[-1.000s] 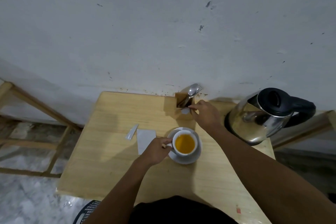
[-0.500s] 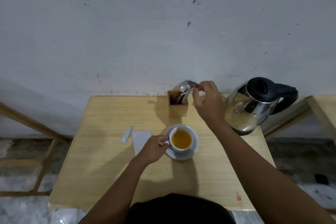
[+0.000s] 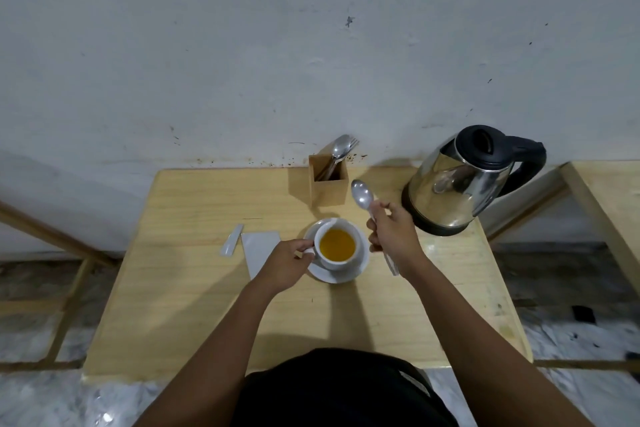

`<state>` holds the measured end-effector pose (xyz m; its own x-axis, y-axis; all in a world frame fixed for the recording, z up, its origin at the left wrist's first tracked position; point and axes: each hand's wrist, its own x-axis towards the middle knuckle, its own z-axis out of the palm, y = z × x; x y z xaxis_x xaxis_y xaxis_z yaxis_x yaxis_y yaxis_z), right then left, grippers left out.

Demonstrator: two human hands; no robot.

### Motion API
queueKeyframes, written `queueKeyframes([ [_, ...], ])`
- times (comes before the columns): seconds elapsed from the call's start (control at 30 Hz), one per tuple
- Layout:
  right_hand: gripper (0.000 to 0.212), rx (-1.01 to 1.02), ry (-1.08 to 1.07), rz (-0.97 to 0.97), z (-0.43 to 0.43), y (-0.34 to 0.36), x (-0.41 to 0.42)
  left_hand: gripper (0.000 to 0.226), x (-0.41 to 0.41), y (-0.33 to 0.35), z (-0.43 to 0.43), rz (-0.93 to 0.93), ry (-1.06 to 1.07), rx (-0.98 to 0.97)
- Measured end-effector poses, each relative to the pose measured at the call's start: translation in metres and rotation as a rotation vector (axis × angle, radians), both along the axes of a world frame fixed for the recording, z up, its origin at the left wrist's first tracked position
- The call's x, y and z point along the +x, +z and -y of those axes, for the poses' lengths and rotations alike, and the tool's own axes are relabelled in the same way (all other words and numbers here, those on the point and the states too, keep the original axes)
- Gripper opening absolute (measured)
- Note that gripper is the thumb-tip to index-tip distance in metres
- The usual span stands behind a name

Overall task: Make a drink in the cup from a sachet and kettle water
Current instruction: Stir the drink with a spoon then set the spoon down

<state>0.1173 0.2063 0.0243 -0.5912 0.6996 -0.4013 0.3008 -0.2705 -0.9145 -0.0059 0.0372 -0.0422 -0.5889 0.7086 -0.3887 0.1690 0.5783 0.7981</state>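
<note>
Two bare hands worked over a pale wooden table: the left hand pinched the handle of a white cup of amber drink on its white saucer, the right hand gripped a steel spoon. Beyond stood a wooden cutlery box, a steel kettle with black lid, then a scuffed grey wall.

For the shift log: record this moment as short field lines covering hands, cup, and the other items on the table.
left hand: grips the cup handle
right hand: holds a spoon, bowl up
cup: on saucer, filled with amber liquid
kettle: right of cup, lid shut
holder: wooden, by wall, with cutlery
sachet: flat, left of cup, beside napkin
table: light wood
</note>
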Motion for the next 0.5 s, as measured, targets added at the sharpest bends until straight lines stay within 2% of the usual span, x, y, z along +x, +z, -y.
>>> queueKeyframes([
  [0.17, 0.022, -0.044, 0.163, 0.111, 0.007, -0.013, 0.022, 0.032, 0.004, 0.0, -0.001, -0.036, 0.017, 0.022],
  [0.33, 0.024, 0.158, 0.31, 0.125, 0.016, -0.014, 0.037, 0.03, 0.01, -0.001, -0.002, -0.087, 0.025, 0.053],
  [0.5, 0.025, 0.243, 0.345, 0.219, 0.017, -0.019, 0.04, 0.03, 0.009, -0.002, -0.003, -0.134, 0.016, 0.065],
])
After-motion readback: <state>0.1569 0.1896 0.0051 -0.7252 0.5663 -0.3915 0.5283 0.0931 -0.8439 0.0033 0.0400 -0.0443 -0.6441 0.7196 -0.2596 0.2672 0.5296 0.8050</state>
